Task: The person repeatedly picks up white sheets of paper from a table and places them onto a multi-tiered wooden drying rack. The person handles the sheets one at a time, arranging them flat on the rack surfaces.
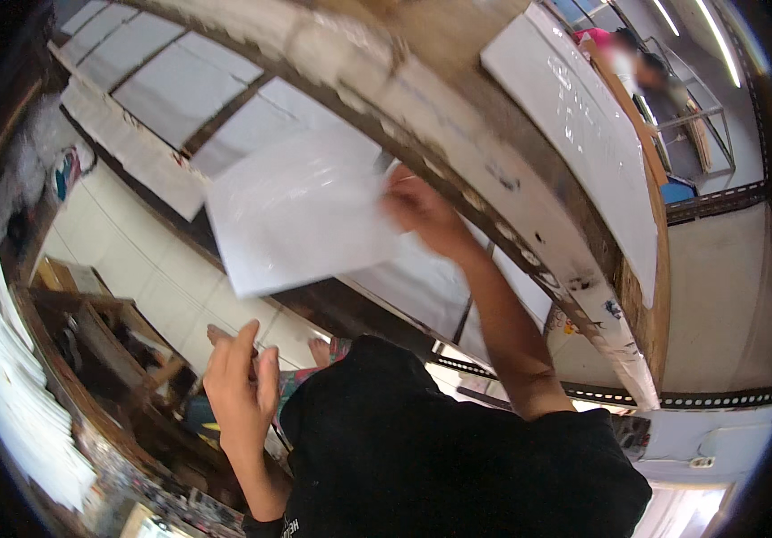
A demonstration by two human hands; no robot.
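Note:
A glossy white sheet (292,220) hangs tilted over the bench, its right edge at the fingers of my right hand (426,213). That hand is closed on the edge and slightly smeared by motion; the thumb's exact place is hidden. Lower and to the left, my left hand (241,386) is raised with its fingers apart and nothing in it. Beneath the held sheet, more white sheets (171,85) lie side by side in rows, separated by dark gaps.
A long paint-stained beam (485,184) runs diagonally past my right arm. Beyond it, a large white panel (574,117) lies on a wooden board. At far left stands a stack of white sheets (14,377) near a wooden shelf unit (104,336). Another person (619,54) is at the upper right.

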